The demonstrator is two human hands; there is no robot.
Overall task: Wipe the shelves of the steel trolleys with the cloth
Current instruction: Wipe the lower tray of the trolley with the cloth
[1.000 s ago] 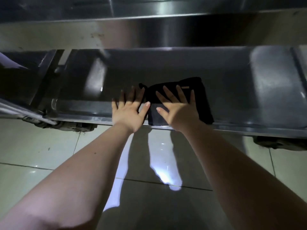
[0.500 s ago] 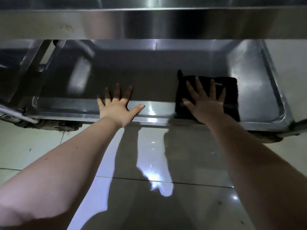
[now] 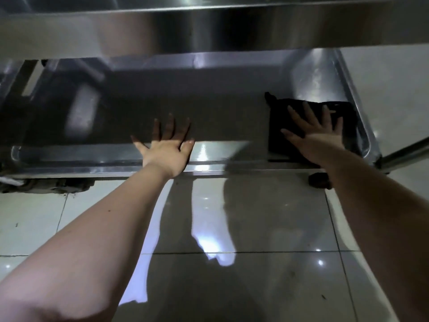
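Observation:
A folded black cloth [image 3: 281, 126] lies flat at the right end of the steel trolley's bottom shelf [image 3: 220, 117], close to its raised right rim. My right hand [image 3: 318, 133] presses flat on the cloth with fingers spread. My left hand [image 3: 168, 145] rests flat and bare on the shelf near its front edge, about mid-length, well left of the cloth. The upper shelf [image 3: 209, 31] overhangs and shades the back of the bottom shelf.
A black caster [image 3: 319, 180] sits under the shelf's front right corner, another wheel [image 3: 53, 184] under the front left. A steel bar [image 3: 406, 152] runs off to the right. Glossy grey floor tiles [image 3: 267, 217] lie in front.
My right hand has slid the cloth rightward along the shelf, from beside my left hand to the right end. My left hand stayed flat on the shelf.

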